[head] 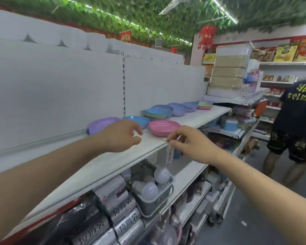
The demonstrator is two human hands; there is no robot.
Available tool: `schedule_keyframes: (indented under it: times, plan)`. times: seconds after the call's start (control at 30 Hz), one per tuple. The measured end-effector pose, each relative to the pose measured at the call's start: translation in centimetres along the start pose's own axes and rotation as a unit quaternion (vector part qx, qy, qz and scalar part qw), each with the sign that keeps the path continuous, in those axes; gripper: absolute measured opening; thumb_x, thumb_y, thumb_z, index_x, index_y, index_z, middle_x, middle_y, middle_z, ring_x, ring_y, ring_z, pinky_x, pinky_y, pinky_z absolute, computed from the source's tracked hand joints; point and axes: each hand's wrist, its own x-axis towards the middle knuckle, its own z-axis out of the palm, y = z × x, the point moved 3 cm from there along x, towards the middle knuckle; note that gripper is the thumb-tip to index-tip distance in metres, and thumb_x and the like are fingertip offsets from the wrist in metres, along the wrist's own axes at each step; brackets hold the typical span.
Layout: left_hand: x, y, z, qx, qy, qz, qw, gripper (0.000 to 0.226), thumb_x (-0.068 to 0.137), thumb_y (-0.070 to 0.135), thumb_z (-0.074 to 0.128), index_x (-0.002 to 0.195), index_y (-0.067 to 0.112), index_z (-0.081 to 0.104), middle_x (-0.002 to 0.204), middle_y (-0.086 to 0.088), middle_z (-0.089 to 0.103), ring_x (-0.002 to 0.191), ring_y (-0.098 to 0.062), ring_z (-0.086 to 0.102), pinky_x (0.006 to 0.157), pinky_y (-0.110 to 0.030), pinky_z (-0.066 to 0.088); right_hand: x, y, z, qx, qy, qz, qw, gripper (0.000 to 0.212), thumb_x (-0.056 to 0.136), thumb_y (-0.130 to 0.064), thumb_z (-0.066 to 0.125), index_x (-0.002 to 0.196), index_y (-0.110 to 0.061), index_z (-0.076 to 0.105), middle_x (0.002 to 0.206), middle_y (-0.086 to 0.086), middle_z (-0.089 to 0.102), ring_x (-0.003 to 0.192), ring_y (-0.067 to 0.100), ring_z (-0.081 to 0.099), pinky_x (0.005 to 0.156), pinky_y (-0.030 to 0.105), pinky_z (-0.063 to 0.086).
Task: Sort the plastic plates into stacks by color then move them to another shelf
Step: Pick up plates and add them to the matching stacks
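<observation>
Plastic plates lie along a white shelf (pixel 200 117). Nearest are a purple plate (pixel 100 125), a blue plate (pixel 140 120) and a pink plate (pixel 163 127). Behind them sit a mixed stack with a blue plate on top (pixel 158 111), a purple plate (pixel 178 108), another bluish one (pixel 191 105) and a pink-green stack (pixel 205 105). My left hand (pixel 121 136) hovers over the shelf just before the blue plate, fingers loosely curled, holding nothing. My right hand (pixel 185 141) hangs at the shelf's front edge below the pink plate, also holding nothing.
Below the shelf a grey basket (pixel 154 202) holds light bulbs, beside rolls of bags (pixel 124 225). A person in a black shirt (pixel 297 112) stands in the aisle at right. Stacked storage boxes (pixel 228 73) top the shelf end.
</observation>
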Motion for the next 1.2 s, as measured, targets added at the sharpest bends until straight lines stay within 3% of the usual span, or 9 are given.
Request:
schedule_keyframes:
  times: [0.07, 0.27, 0.4, 0.57, 0.7, 0.8, 0.97, 1.07, 1.2]
  plan:
    - [3.7, -0.9, -0.1, -0.016, 0.007, -0.018, 1.0, 0.019, 0.093, 0.032, 0.063, 0.111, 0.036, 0.065, 0.113, 0.011, 0.067, 0.1, -0.013, 0.063, 0.077, -0.024, 0.045, 3.3, 2.0, -1.0, 0.003, 0.008, 0.007, 1.0, 0.007, 0.096, -0.026, 0.067, 0.096, -0.028, 0.074, 0.097, -0.016, 0.064, 0.083, -0.002, 0.059, 0.069, 0.011, 0.042]
    - [14.2, -1.1, 0.6, -0.031, 0.006, -0.023, 0.999, 0.028, 0.077, 0.041, 0.06, 0.104, 0.037, 0.066, 0.111, 0.004, 0.068, 0.099, -0.02, 0.063, 0.088, -0.028, 0.049, 11.6, 8.3, -3.3, 0.006, 0.021, 0.007, 1.0, 0.012, 0.095, -0.024, 0.065, 0.091, -0.031, 0.074, 0.094, -0.015, 0.071, 0.082, 0.003, 0.064, 0.073, 0.012, 0.048]
    - [20.4, -1.4, 2.3, 0.008, 0.029, -0.039, 0.999, 0.016, 0.086, 0.039, 0.059, 0.101, 0.037, 0.064, 0.113, 0.005, 0.067, 0.099, -0.019, 0.062, 0.088, -0.032, 0.049, 15.3, 13.4, -3.8, 0.01, 0.019, 0.023, 1.0, 0.01, 0.096, -0.027, 0.065, 0.091, -0.032, 0.073, 0.095, -0.016, 0.071, 0.083, 0.006, 0.065, 0.075, 0.018, 0.05]
    - [26.9, -1.9, 4.8, 0.008, 0.043, -0.155, 0.987, 0.023, 0.095, 0.039, 0.052, 0.106, 0.019, 0.056, 0.096, -0.003, 0.071, 0.087, -0.026, 0.07, 0.074, -0.035, 0.052, 19.7, 19.3, -3.7, 0.028, 0.0, 0.005, 1.0, 0.009, 0.096, -0.028, 0.066, 0.092, -0.031, 0.073, 0.097, -0.016, 0.07, 0.083, 0.007, 0.065, 0.077, 0.019, 0.051]
    - [30.7, -2.9, 6.6, -0.012, 0.06, -0.266, 0.962, 0.037, 0.089, 0.048, 0.058, 0.098, 0.013, 0.049, 0.077, -0.004, 0.071, 0.053, -0.022, 0.068, 0.048, -0.024, 0.043, 23.8, 23.3, -3.7, 0.046, -0.023, -0.041, 0.998, 0.01, 0.097, -0.027, 0.066, 0.092, -0.027, 0.075, 0.096, -0.014, 0.07, 0.085, 0.003, 0.063, 0.076, 0.019, 0.049]
    - [32.8, -3.9, 7.6, -0.053, 0.058, -0.337, 0.938, 0.031, 0.08, 0.027, 0.07, 0.096, 0.005, 0.055, 0.071, -0.009, 0.072, 0.042, -0.022, 0.057, 0.044, -0.019, 0.037, 27.0, 25.9, -3.7, 0.068, -0.048, -0.081, 0.993, 0.012, 0.098, -0.028, 0.065, 0.09, -0.028, 0.074, 0.096, -0.015, 0.07, 0.087, 0.003, 0.064, 0.078, 0.021, 0.051]
    - [34.4, -4.4, 6.6, -0.075, 0.131, -0.41, 0.9, 0.012, 0.077, -0.001, 0.063, 0.081, 0.003, 0.052, 0.061, -0.015, 0.061, 0.038, -0.024, 0.056, 0.039, -0.018, 0.033, 31.0, 28.3, -3.7, 0.106, -0.084, -0.137, 0.981, 0.011, 0.097, -0.025, 0.067, 0.089, -0.023, 0.075, 0.095, -0.011, 0.071, 0.085, 0.006, 0.065, 0.076, 0.024, 0.052]
    - [34.5, -3.9, 6.0, -0.051, 0.168, -0.432, 0.885, 0.013, 0.077, 0.003, 0.07, 0.081, 0.002, 0.058, 0.063, -0.017, 0.069, 0.06, -0.032, 0.074, 0.046, -0.026, 0.045, 32.8, 28.8, -3.3, 0.117, -0.095, -0.16, 0.976, 0.011, 0.096, -0.024, 0.067, 0.09, -0.023, 0.075, 0.097, -0.011, 0.069, 0.085, 0.005, 0.063, 0.076, 0.019, 0.049]
    - [34.3, -2.7, 6.0, 0.02, 0.171, -0.458, 0.872, 0.006, 0.077, 0.006, 0.066, 0.079, 0.001, 0.069, 0.053, -0.01, 0.069, 0.061, -0.029, 0.075, 0.064, -0.037, 0.06, 33.9, 29.3, -2.1, 0.128, -0.131, -0.185, 0.965, 0.01, 0.097, -0.029, 0.065, 0.092, -0.026, 0.074, 0.1, -0.01, 0.067, 0.087, 0.008, 0.063, 0.077, 0.018, 0.047]
